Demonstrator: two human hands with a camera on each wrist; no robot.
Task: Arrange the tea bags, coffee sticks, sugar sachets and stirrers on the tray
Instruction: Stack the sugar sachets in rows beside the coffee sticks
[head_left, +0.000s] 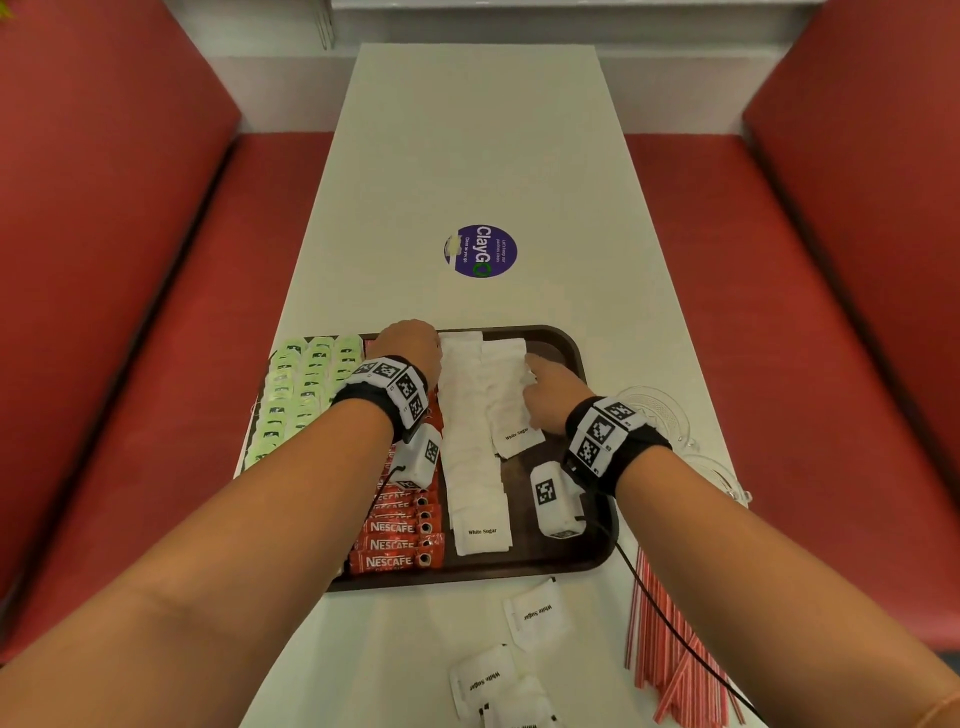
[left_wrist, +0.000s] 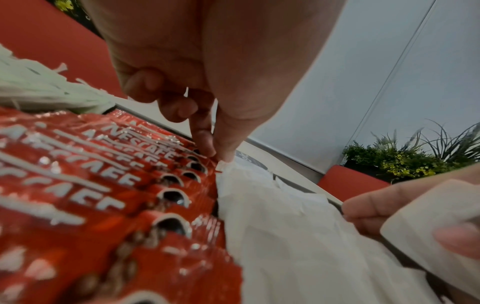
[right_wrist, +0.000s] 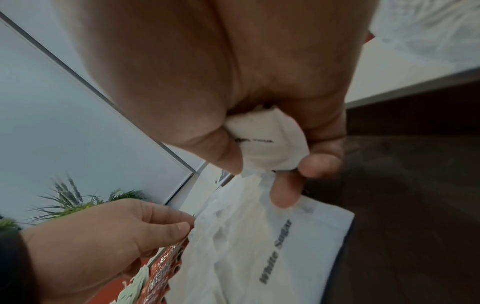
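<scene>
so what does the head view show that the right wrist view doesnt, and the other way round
Only the head view shows the striped stirrers and loose sugar sachets lying on the table off the tray, plus the full tea bag rows. Only the right wrist view shows the folded sachet that the right hand grips. Both show the left hand at the far end of the white sugar rows beside the Nescafe sticks.

One brown tray (head_left: 582, 556), two hands on it. Three loose white sugar sachets (head_left: 535, 613) sit on the table (head_left: 467, 156), plus one bundle of red stirrers (head_left: 670, 660). Tea bags (head_left: 296, 395) and Nescafe sticks (head_left: 395, 545) overlap too much to count.
</scene>
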